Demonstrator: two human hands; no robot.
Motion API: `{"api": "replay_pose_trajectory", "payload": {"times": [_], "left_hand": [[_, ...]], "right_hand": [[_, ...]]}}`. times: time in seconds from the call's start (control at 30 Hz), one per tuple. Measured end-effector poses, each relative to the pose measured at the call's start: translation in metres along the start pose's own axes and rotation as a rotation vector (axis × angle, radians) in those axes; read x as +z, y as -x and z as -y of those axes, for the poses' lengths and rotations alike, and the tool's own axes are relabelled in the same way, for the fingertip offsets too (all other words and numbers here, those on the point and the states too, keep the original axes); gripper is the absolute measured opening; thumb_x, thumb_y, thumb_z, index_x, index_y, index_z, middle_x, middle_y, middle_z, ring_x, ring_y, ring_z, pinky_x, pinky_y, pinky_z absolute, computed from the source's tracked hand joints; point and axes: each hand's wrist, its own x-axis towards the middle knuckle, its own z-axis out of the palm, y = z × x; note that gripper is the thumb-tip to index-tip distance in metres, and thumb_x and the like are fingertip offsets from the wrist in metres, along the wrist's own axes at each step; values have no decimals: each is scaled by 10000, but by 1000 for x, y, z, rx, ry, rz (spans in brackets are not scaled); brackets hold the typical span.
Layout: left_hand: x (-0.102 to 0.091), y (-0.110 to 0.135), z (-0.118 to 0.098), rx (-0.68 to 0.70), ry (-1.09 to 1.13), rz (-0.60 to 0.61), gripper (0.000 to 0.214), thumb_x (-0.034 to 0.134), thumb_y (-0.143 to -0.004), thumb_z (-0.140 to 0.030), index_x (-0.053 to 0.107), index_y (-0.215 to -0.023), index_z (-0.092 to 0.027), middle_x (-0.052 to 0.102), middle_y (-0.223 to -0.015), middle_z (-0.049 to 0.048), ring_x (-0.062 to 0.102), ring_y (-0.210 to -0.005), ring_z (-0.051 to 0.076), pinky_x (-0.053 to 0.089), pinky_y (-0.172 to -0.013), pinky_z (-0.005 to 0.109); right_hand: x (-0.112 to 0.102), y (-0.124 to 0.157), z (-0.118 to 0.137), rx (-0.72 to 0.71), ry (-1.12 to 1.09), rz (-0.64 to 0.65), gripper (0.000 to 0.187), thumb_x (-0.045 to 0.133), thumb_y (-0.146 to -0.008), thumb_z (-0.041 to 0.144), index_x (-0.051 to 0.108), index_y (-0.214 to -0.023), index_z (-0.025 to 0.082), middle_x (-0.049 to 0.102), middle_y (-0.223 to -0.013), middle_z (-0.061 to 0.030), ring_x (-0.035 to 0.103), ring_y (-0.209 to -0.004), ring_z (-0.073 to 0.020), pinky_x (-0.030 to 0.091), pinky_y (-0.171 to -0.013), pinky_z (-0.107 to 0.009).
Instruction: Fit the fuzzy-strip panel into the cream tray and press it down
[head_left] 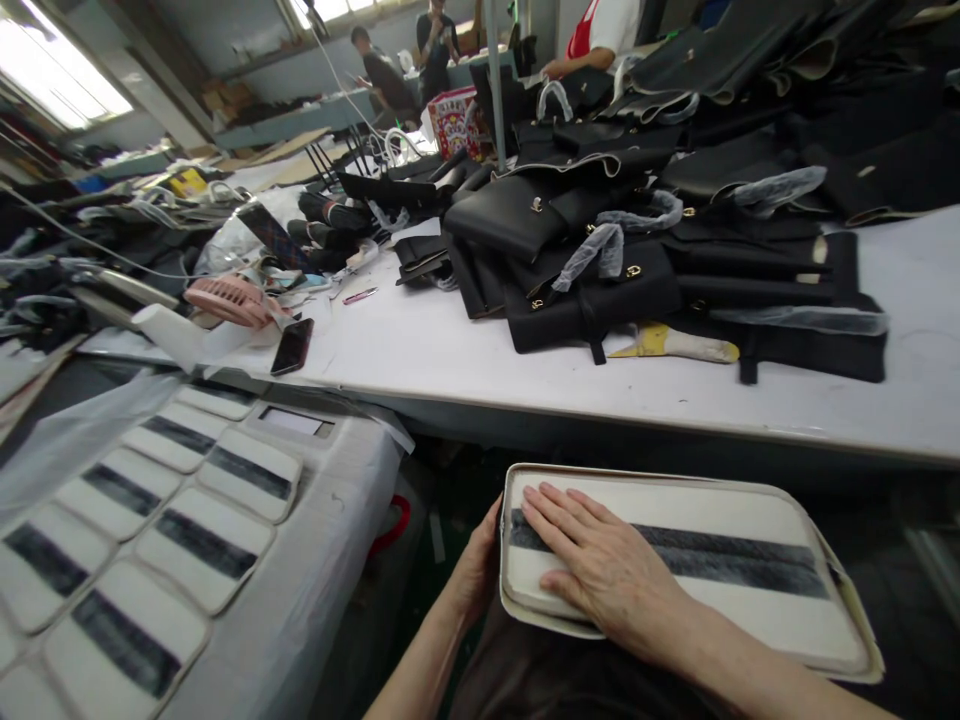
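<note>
A cream panel (735, 510) with rounded corners and a dark stripe across it rests over my lap, in front of the table. Its right end shows a second edge beneath, so at least two layers seem stacked. My right hand (600, 565) lies flat on its left part, fingers stretched out across the stripe. At the panel's left edge my left hand (476, 565) grips the side; its fingertips are hidden behind the rim. Similar striped cream panels (202, 545) lie in rows on a covered surface to the left.
A white table (435, 345) spans the front, bearing black leather bags (517, 215) and a yellow-and-white tool (675, 345). A phone (292, 347) and a pink fan (232, 300) lie at its left. Several people are at the back.
</note>
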Motion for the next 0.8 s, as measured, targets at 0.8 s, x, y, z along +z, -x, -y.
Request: {"api": "replay_pose_trajectory", "payload": {"times": [0.8], "left_hand": [[20, 7, -71, -248, -562, 30, 575, 653, -875, -383, 462, -1412, -306, 563, -1353, 108, 586, -1143, 308, 550, -801, 370]], "right_hand": [[-2, 3, -3, 30, -96, -48, 697, 592, -913, 406, 297, -1497, 167, 282, -1570, -36, 309, -1423, -225, 329, -1140, -411]]}}
